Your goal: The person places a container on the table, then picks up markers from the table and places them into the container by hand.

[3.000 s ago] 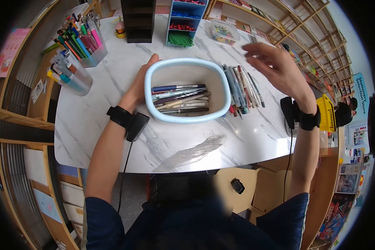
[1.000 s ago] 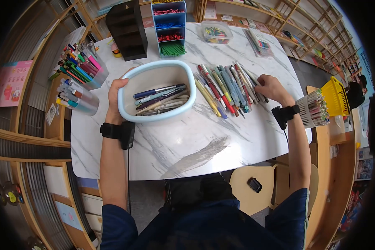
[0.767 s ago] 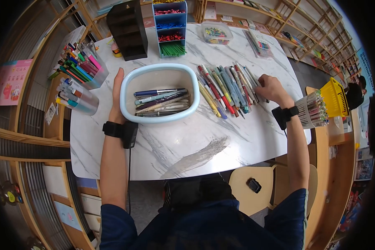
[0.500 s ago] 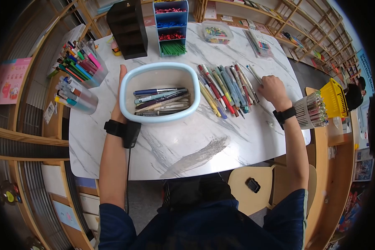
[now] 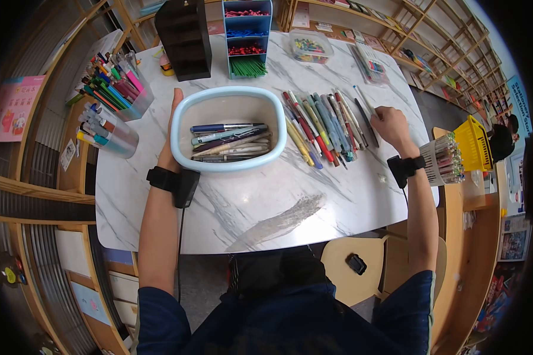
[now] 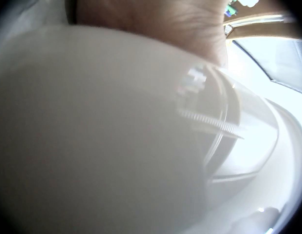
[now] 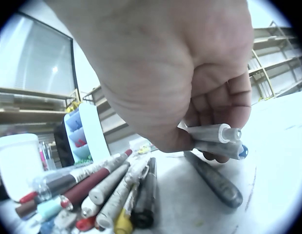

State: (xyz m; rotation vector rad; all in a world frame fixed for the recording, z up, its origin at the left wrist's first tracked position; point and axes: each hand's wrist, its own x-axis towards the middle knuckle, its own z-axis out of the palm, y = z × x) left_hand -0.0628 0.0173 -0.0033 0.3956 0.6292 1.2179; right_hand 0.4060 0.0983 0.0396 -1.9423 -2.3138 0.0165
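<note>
My left hand (image 5: 173, 127) rests along the outer left side of the blue-rimmed tub (image 5: 282, 127), one digit pointing up straight; its other fingers are hidden. In the left wrist view, the palm (image 6: 161, 24) lies against the smooth pale wall (image 6: 92, 126). Several pens (image 5: 231, 140) lie inside the tub. To its right a row of pens (image 5: 323, 127) covers part of the table. My right hand (image 5: 392, 125), past the row's right end, pinches two light pens (image 7: 214, 141), seen in the right wrist view. A dark pen (image 7: 214, 180) lies beneath them, apart from the row.
At the left stand two clear holders (image 5: 139, 103) (image 5: 121, 142) full of pens. Behind are a black rack (image 5: 183, 44), a blue shelf unit (image 5: 247, 35), a clear box (image 5: 311, 47) and a flat pack (image 5: 370, 65). A white basket of pens (image 5: 443, 160) is beside the right wrist.
My left thumb has come off the tub's rim and the hand now lies along its side; the tub sits slightly further right. My right hand has drawn pens away from the row's right end.
</note>
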